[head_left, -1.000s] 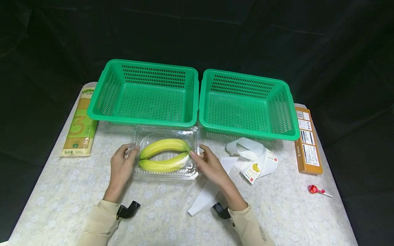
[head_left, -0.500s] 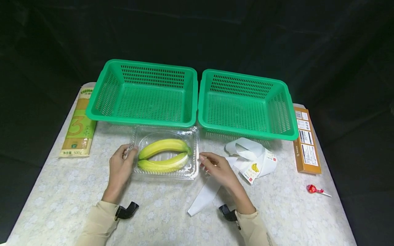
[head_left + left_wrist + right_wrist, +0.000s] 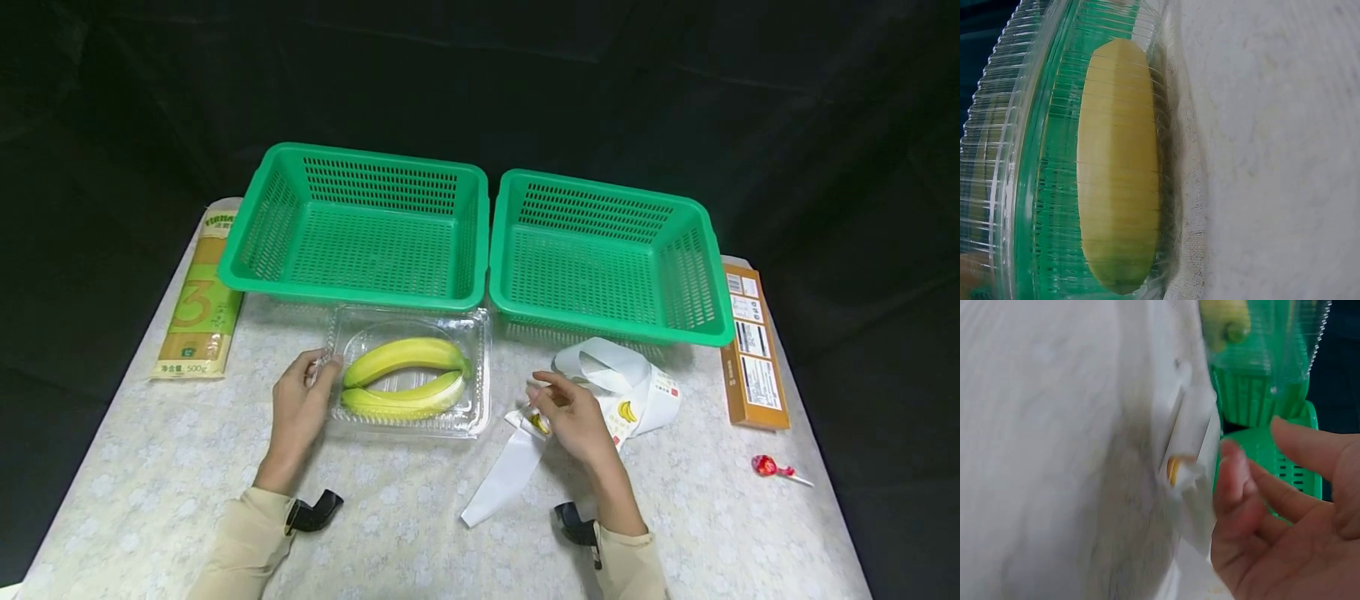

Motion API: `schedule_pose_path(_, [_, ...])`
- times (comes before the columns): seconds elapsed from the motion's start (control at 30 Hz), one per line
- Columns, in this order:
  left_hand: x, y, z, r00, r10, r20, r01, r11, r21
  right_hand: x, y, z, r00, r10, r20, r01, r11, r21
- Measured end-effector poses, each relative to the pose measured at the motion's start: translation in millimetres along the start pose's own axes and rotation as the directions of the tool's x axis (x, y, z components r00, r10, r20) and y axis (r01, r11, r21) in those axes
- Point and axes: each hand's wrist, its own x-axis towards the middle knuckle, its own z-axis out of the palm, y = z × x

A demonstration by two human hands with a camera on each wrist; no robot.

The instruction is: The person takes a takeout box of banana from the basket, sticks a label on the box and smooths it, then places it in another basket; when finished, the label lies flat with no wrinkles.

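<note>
Two bananas [image 3: 405, 365] lie inside a clear plastic clamshell box [image 3: 480, 417], its lid down over them. My left hand [image 3: 298, 408] grips the box by its left edge, thumb on top. In the left wrist view one banana [image 3: 1119, 162] shows through the ribbed wall. My right hand [image 3: 573, 417] is over a strip of banana-printed labels [image 3: 510, 479], right of the box. The right wrist view shows thumb and fingers apart, nothing between them. Behind that hand lies the looped rest of the label roll [image 3: 652, 400].
Two green baskets [image 3: 360, 293] [image 3: 615, 323] stand side by side behind the box. A yellow-green noodle packet [image 3: 197, 321] lies at the left, an orange carton [image 3: 753, 358] at the right. A red lollipop [image 3: 767, 467] lies in front of the carton.
My right hand has let go of the box's right side and moved right, over the label strip. A label end with a banana print now shows by its fingers. My left hand stays at the box.
</note>
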Motion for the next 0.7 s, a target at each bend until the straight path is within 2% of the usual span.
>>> schedule_pose_path(0.13, [0.5,-0.2,-0.4,1.0,0.004,0.002,-0.004,1.0,0.005,-3.5,1.8,-1.9,0.999,-0.008,-0.039,0.001,0.987,-0.163])
schedule_pose_path(0.23, [1.0,-0.4,-0.4,1.0,0.007,0.001,-0.007,1.0,0.012,-5.6,3.1,-2.0,0.999,-0.01,-0.04,0.001,0.975,-0.222])
schedule_pose_path(0.4, [1.5,-0.9,-0.7,1.0,0.011,-0.001,-0.011,1.0,0.016,-6.2,4.4,-0.9,0.999,-0.002,-0.035,-0.006,0.97,-0.242])
schedule_pose_path(0.7, [1.5,-1.2,-1.0,1.0,0.013,0.005,-0.013,0.999,0.031,-6.4,8.1,0.2,0.999,0.003,-0.032,-0.01,0.976,-0.218])
